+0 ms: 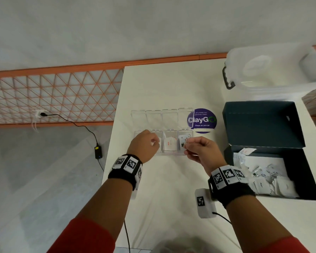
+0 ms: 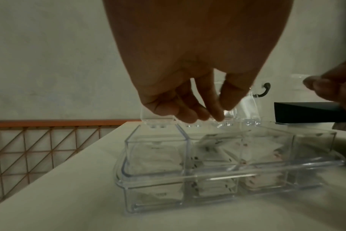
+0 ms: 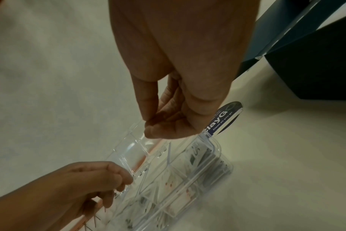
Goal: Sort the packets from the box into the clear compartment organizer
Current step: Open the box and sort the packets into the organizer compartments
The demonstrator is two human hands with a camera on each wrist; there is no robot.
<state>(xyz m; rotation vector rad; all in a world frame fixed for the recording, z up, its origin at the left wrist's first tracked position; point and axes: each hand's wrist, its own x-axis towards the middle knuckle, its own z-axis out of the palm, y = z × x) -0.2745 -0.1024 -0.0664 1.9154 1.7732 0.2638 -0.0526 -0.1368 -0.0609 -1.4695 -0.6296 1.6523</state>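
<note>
The right hand (image 1: 201, 152) pinches a packet (image 1: 187, 141) over the organizer's (image 1: 162, 152) right end. The left hand (image 1: 146, 145), fingers curled and seemingly empty, hovers over its left. Right of the organizer sits the box (image 1: 263, 125); a sticker (image 1: 204, 121) lies between.

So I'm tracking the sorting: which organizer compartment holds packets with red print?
The third compartment from the left, beside the rightmost one: its white packets show red marks, while the rightmost compartment's packets carry black print.
</note>
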